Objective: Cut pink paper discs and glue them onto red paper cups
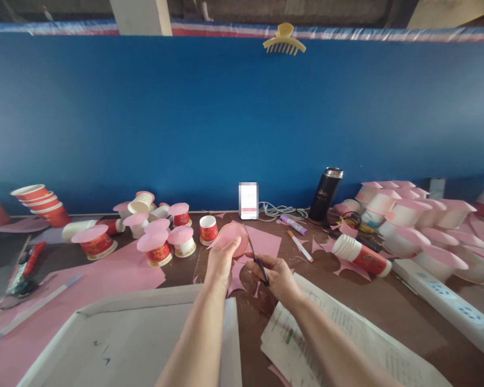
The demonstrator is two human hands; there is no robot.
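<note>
Near the middle of the table, my left hand (pixel 226 256) pinches a round pink paper piece (pixel 229 236), thumb on top. My right hand (pixel 275 277) is closed round the dark handles of a pair of scissors (pixel 260 264). The blades point up and away, along the right edge of the round piece. Pink paper scraps (pixel 236 279) lie under and between the hands. A flat pink sheet (pixel 268 240) is just behind the scissors. A red and white paper cup (pixel 208 230) stands left of the round piece.
Cups topped with pink discs (pixel 155 243) stand at left, more topped cups (pixel 411 215) at right. A black flask (pixel 326 194), a marker (pixel 300 246), fallen stacked cups (pixel 361 255) and a power strip (pixel 447 303) lie rightward. A white box lid (pixel 145 333) and printed papers (pixel 347 328) are in front.
</note>
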